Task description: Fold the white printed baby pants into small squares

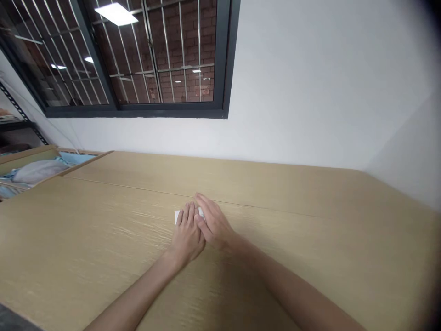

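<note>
On the pale wood-coloured tabletop (292,239) lies a small white piece (177,216), flat and mostly hidden under my fingers; I cannot tell whether it is paper or cloth. My left hand (189,232) rests flat on it with the fingers stretched forward. Close against it on the right is my right hand (215,223), its fingers extended and its thumb touching the side of the left hand. A bit of the white piece also shows between the two hands.
A seam runs across the table beyond my hands. Behind stands a white wall (303,82) with a dark-framed, barred window (165,110). At the far left, an open wooden box (99,156) holds a whitish bundle (39,171) and blue cloth (76,157), beside a dark metal shelf (17,125).
</note>
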The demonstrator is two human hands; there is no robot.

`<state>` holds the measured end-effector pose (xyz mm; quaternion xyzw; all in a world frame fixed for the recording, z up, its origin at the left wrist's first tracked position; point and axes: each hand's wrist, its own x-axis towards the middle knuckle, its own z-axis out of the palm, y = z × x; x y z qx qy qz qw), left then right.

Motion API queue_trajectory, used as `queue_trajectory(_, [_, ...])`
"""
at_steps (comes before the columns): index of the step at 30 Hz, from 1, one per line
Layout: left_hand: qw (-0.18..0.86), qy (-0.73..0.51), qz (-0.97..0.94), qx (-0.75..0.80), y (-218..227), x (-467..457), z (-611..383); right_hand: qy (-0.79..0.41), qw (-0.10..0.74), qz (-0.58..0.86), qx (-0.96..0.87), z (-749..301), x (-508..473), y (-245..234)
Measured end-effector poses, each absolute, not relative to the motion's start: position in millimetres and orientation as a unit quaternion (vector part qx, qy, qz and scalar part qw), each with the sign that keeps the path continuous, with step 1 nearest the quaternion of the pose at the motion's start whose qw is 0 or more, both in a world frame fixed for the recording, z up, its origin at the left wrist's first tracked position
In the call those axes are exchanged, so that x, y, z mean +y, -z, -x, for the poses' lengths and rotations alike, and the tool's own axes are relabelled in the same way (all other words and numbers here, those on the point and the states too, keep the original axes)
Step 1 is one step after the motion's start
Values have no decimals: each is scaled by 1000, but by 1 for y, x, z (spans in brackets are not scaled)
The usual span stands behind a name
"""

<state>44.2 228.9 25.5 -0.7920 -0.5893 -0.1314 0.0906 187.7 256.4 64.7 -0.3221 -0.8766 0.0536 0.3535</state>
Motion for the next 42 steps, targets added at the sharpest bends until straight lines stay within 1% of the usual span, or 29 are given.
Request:
queue_trajectory(2, [81,121,795,-588,-18,230,-43,-48,309,305,-899,-184,254,-60])
queue_trajectory(5, [63,108,795,-594,-14,230,-39,-48,251,316,-914,-182,255,-46])
queue_trajectory(8, [55,106,795,-595,-12,228,-34,-56,220,332,-916,-186,259,-35])
queue_trajectory(16, [87,143,766,-620,3,218,-11,-68,180,353,-916,-202,269,-26])
queue_trajectory(20, [72,140,763,-627,6,216,-6,-22,188,341,-921,-203,269,-24])
queue_trajectory(23, [44,120,766,-630,1,216,-5,11,191,327,-925,-202,267,-30])
queue_trajectory(25, [19,103,767,-633,-7,216,-4,-4,184,316,-931,-203,266,-40])
queue_trajectory(30, [-54,64,774,-627,-25,219,2,-85,177,294,-935,-213,272,-56])
queue_trajectory(33, [-60,64,778,-622,-26,225,6,-131,192,290,-929,-218,280,-49])
queue_trajectory(35, [-30,94,784,-613,-24,229,9,-154,217,295,-918,-218,285,-40])
queue_trajectory(38, [25,151,788,-596,-27,234,14,-206,284,308,-884,-217,291,-34])
queue_trajectory(40, [25,194,788,-583,-37,235,16,-303,339,335,-825,-216,294,-37])
queue_trajectory(42, [-33,255,778,-573,-48,233,16,-404,380,363,-748,-215,297,-45])
